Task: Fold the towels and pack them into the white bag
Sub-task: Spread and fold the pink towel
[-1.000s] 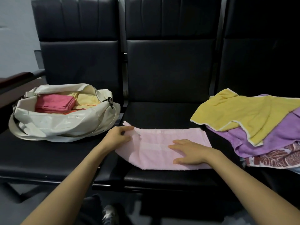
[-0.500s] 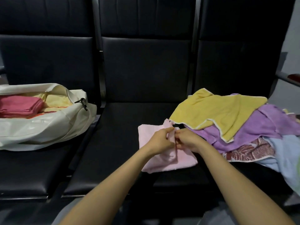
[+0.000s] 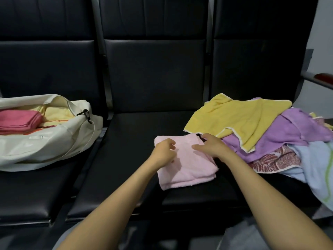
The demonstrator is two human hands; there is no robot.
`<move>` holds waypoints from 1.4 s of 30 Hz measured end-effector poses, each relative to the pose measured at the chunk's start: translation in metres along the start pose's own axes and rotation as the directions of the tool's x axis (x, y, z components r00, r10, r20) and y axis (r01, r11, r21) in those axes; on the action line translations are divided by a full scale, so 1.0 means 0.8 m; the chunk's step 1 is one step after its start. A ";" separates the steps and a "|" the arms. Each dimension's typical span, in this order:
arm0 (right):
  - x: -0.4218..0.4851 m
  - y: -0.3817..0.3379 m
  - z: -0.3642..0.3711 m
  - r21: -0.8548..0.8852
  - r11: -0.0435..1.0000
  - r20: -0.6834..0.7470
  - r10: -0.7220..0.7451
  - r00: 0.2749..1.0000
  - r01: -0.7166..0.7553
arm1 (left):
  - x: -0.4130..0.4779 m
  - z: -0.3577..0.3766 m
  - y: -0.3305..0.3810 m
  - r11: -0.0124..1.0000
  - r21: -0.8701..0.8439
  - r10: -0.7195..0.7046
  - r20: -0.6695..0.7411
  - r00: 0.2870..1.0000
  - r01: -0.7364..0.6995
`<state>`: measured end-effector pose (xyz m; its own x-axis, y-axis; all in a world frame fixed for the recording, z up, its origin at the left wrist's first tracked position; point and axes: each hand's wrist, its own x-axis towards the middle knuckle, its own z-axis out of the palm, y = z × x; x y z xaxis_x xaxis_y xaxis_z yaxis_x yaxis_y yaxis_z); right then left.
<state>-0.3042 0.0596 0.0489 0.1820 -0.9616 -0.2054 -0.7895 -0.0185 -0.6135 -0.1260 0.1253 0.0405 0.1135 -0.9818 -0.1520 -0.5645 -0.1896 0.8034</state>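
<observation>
scene: row of three black padded seats, seen from above the person's forearms
pink towel (image 3: 187, 168): folded into a rough rectangle, several layers showing at the near edge, flat on the middle seat (image 3: 129, 150), right of centre
pink towel vs pile: far right corner sits just beside the yellow towel's edge, dark gap between them
left hand (image 3: 163, 151): over the towel's far left part, fingers loosely curled, thumb close to the index finger, no fabric visibly caught between them
left grip: reads as relaxed, holding nothing
right hand (image 3: 210, 146): palm down on the towel's far right part, thumb stretched left along the fabric, fingers bent down at the far right corner
right grip: can't tell whether those fingers pinch the corner or just press on it
white bag (image 3: 45, 141): on the left seat (image 3: 27, 192), lying on its side, mouth open, well apart from the pink towel
bag contents: folded red-pink towel (image 3: 18, 120) at left, pale yellow towel (image 3: 55, 114) beside it at right, both inside the opening
bag hardware: black clip (image 3: 85, 113) hanging at the right end of the opening
pile: loose, unfolded, covers the right seat (image 3: 252, 69)
pile top: yellow towel (image 3: 234, 118) with white trim, spread out
pile next: purple towel (image 3: 292, 129), partly under the yellow one
pile lower: red-patterned towel (image 3: 275, 159) poking out at the near side
pile right: light blue towel (image 3: 317, 163) with a green stripe, draping off the seat's front
armrest (image 3: 322, 77): reddish-brown top, far right, behind the pile
</observation>
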 end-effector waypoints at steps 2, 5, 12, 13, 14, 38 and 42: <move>-0.003 0.002 -0.001 -0.027 0.999 0.076 -0.022 0.997 0.024 | 0.000 -0.011 -0.009 0.998 0.065 -0.014 -0.051 0.999 0.017; -0.002 0.009 -0.001 0.036 0.999 0.140 0.020 0.990 -0.025 | 0.001 -0.022 -0.020 0.973 0.213 -0.062 -0.127 0.990 0.089; -0.002 0.026 -0.004 -0.011 0.995 0.229 0.098 0.968 -0.098 | 0.008 -0.026 -0.043 0.949 0.071 -0.304 -0.049 0.951 0.307; -0.003 0.027 -0.003 -0.081 0.994 0.219 0.094 0.971 -0.078 | 0.010 -0.024 -0.045 0.949 0.023 -0.312 -0.044 0.949 0.313; -0.003 0.028 -0.002 -0.133 0.990 0.204 0.078 0.976 -0.051 | 0.012 -0.022 -0.046 0.948 -0.024 -0.319 -0.036 0.947 0.319; 0.004 0.005 0.011 0.437 0.897 0.149 0.003 0.989 -0.068 | 0.002 -0.042 -0.039 0.899 -0.323 -0.279 0.103 0.955 0.297; -0.001 0.003 -0.011 0.720 0.682 0.304 -0.147 0.941 -0.126 | -0.003 -0.066 -0.038 0.945 -0.318 -0.069 0.021 0.997 0.072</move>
<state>-0.3112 0.0579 0.0546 0.4655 -0.8194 -0.3346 -0.1391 0.3057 -0.9419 -0.0660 0.1340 0.0463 0.1350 -0.9663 -0.2191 -0.2657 -0.2484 0.9315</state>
